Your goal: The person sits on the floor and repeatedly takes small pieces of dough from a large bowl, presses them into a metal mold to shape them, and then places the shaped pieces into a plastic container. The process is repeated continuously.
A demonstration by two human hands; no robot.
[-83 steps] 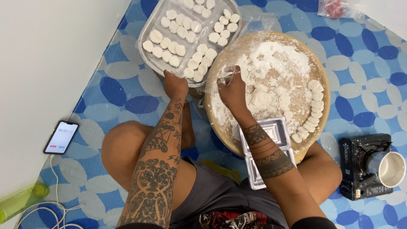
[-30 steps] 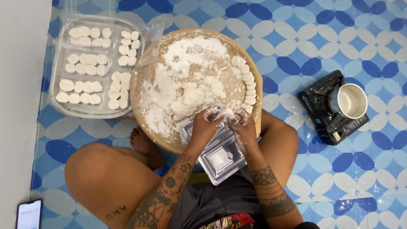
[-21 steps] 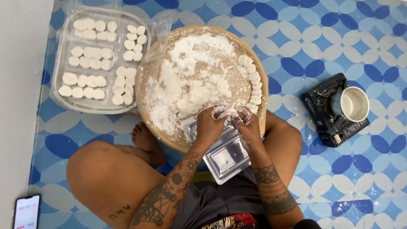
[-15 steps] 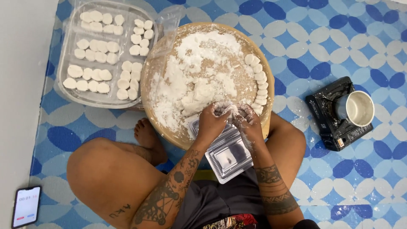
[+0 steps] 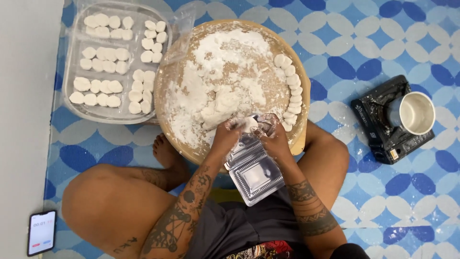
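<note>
I see both sets of fingers (image 5: 239, 125) floured and pinched together on one small white dough piece (image 5: 250, 123), left hand (image 5: 225, 139) and right hand (image 5: 275, 139) meeting over the near edge of the round wooden board (image 5: 297, 62). Just below the hands, overlapping the board's near rim, an open clear plastic clamshell box (image 5: 254, 172). On the board: flour heap (image 5: 215, 86), finished pieces (image 5: 292, 86) along its right rim. Left of the board, a clear tray (image 5: 69, 67) of white pieces. Right of the board, well apart, a black stove (image 5: 378, 124) carrying a white pot (image 5: 416, 112). A phone (image 5: 41, 232) lies far lower left.
</note>
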